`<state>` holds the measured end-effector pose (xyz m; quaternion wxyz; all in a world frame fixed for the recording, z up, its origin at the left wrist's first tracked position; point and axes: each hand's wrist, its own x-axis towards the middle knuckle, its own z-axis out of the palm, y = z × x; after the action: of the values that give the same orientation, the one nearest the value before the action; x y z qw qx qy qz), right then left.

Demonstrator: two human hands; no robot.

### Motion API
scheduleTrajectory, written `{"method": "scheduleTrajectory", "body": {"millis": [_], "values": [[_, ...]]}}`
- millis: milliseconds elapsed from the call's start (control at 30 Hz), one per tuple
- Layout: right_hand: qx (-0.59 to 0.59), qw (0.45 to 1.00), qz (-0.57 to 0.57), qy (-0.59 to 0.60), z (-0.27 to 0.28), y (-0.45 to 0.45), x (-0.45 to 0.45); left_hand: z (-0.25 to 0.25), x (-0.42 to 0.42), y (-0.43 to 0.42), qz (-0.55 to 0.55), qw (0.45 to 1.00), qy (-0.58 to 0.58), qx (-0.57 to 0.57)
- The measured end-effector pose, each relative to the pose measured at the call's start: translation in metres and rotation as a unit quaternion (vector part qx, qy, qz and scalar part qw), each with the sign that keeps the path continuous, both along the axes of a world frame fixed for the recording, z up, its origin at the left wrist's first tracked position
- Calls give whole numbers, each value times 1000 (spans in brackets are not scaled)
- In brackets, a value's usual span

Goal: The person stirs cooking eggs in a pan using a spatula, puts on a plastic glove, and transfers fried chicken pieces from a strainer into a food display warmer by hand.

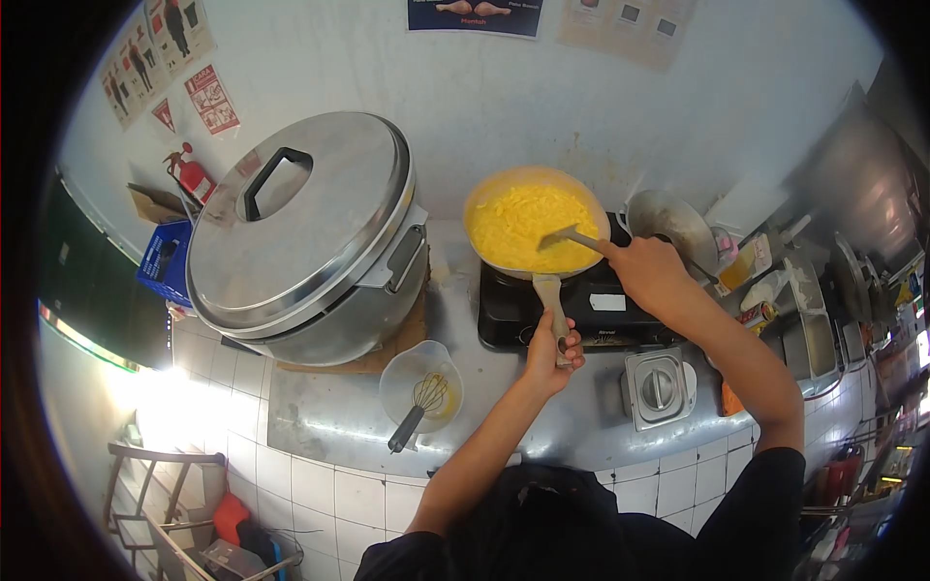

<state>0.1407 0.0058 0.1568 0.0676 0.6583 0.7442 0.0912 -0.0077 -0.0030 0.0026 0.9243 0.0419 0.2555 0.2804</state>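
Note:
A frying pan [473, 235] sits over the black gas stove [504, 324], its inside covered by yellow scrambled egg [523, 215]. My left hand [553, 356] is wrapped round the pan's pale handle [548, 290]. In my right hand [647, 274] is a grey-brown spatula [579, 235], gripped by its handle, with the blade down in the egg. Left of the stove stands a clear mixing jug [392, 381], with a wire whisk [422, 404] leaning in it and some yellow liquid at the bottom.
A large lidded metal pot [320, 228] fills the counter's left side. To the right of the stove are a wok [675, 218] and a small lidded steel container [659, 389]. A fire extinguisher [191, 176] hangs by the wall, and a wooden chair [165, 455] stands at lower left.

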Motion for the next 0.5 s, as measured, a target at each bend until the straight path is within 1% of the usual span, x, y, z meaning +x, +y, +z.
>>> {"method": "scheduleTrajectory", "body": {"millis": [67,200,267,300,400,500], "values": [[-42,999,-8,-28,-2,-12,1,2,2,-1,5,1000,7,-2],[39,991,-85,93,-58,9,-1,6,5,-5,18,999,27,2],[75,986,-71,128,-82,32,16,2,5,-3,8,1000,18,-3],[93,984,-62,142,-82,40,27,1,5,-2,5,1000,10,-5],[65,986,-59,140,-43,49,53,3,2,-1,-2,1000,10,5],[55,991,-16,118,10,29,68,3,2,-2,4,1000,11,1]]}}
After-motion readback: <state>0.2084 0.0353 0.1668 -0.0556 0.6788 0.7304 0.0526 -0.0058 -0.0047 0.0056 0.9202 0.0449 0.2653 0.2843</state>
